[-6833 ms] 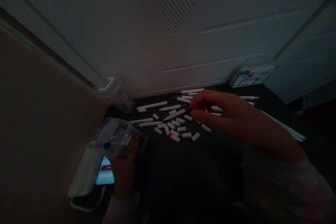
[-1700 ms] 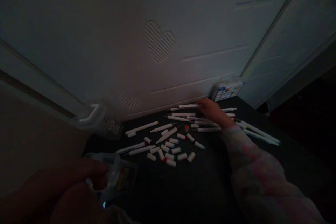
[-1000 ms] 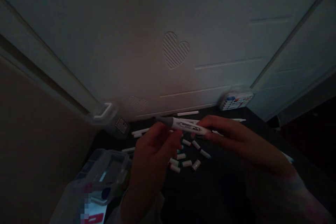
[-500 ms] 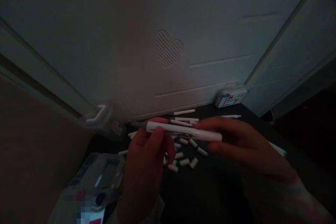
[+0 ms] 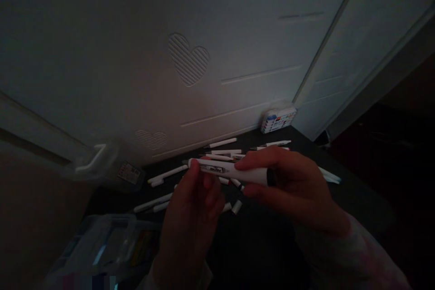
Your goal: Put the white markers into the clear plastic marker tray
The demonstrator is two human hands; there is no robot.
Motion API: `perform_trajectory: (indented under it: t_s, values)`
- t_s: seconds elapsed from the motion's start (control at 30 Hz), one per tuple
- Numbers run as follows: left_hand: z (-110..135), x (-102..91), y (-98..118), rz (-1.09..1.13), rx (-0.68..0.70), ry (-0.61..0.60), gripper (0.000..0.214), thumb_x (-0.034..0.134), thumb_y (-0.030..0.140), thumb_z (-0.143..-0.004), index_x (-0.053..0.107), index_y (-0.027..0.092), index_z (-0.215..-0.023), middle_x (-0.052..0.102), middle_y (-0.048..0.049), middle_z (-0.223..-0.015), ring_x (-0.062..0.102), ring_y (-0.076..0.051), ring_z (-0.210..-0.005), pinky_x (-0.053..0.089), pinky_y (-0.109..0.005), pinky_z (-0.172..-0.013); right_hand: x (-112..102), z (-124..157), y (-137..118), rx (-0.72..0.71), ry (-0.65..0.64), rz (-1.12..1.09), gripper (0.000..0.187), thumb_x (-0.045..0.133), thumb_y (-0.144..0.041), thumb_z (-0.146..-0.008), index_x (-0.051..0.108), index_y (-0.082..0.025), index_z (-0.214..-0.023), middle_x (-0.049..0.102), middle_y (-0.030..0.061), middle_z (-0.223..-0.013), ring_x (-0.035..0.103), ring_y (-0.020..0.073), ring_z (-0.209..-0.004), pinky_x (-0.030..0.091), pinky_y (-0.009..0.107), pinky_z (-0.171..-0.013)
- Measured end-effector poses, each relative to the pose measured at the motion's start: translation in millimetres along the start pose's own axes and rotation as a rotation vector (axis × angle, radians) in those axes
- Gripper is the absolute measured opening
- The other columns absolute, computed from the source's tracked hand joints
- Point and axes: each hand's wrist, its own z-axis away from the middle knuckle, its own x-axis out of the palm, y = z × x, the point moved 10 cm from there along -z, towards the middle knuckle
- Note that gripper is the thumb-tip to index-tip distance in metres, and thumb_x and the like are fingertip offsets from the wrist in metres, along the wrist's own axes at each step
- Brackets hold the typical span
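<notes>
A white marker (image 5: 226,171) with dark print on its barrel is held level in front of me. My left hand (image 5: 192,213) pinches it near its grey tip at the left, with thumb and fingers closed. My right hand (image 5: 295,190) has thumb and fingers on either side of its right end, which is black. Behind and below the hands, more white markers (image 5: 166,174) lie on the dark tabletop (image 5: 251,244). Several short white caps (image 5: 237,207) lie beneath the held marker, partly hidden by my left hand.
A clear plastic case (image 5: 98,240) lies open at the lower left. Behind it stands a clear bin (image 5: 125,174) with a label. A packaged set (image 5: 278,120) leans at the back right against a pale panel (image 5: 238,31) with embossed hearts. Light is dim.
The view has turned to the right. The marker's right end, white before, now shows black, and my right fingers have come in closer around that end. My left hand keeps its hold.
</notes>
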Motion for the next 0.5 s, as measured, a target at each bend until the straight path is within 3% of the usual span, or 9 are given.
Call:
perform_trajectory:
  t_s: [0.3, 0.43, 0.5]
  values:
    - [27, 9.9, 72, -0.357, 0.541, 0.053, 0.016, 0.061, 0.031, -0.075, 0.061, 0.014, -0.075, 0.048, 0.0058, -0.05, 0.044, -0.004, -0.042, 0.038, -0.012, -0.034, 7, -5, 7, 0.087, -0.037, 0.034, 0.025, 0.057, -0.035, -0.077, 0.06, -0.026, -0.101, 0.063, 0.0005, -0.089, 0.059, 0.0147, -0.079, 0.048, 0.026, -0.067]
    - [37, 12.7, 81, -0.499, 0.64, 0.052, 0.014, 0.059, 0.029, -0.077, 0.064, 0.016, -0.075, 0.053, 0.0056, -0.051, 0.047, -0.004, -0.046, 0.042, -0.012, -0.041, 12, -7, 10, 0.106, -0.085, 0.026, 0.023, 0.057, -0.035, -0.076, 0.06, -0.024, -0.097, 0.062, -0.0005, -0.088, 0.058, 0.0144, -0.082, 0.047, 0.025, -0.069]
    - [42, 10.8, 82, -0.592, 0.659, 0.116, 0.01, 0.059, 0.026, -0.077, 0.065, 0.019, -0.076, 0.054, 0.0052, -0.05, 0.048, -0.005, -0.048, 0.042, -0.014, -0.045, 15, -7, 10, 0.106, -0.128, 0.044, 0.022, 0.057, -0.035, -0.077, 0.06, -0.023, -0.095, 0.062, -0.0012, -0.087, 0.058, 0.0135, -0.08, 0.047, 0.024, -0.068]
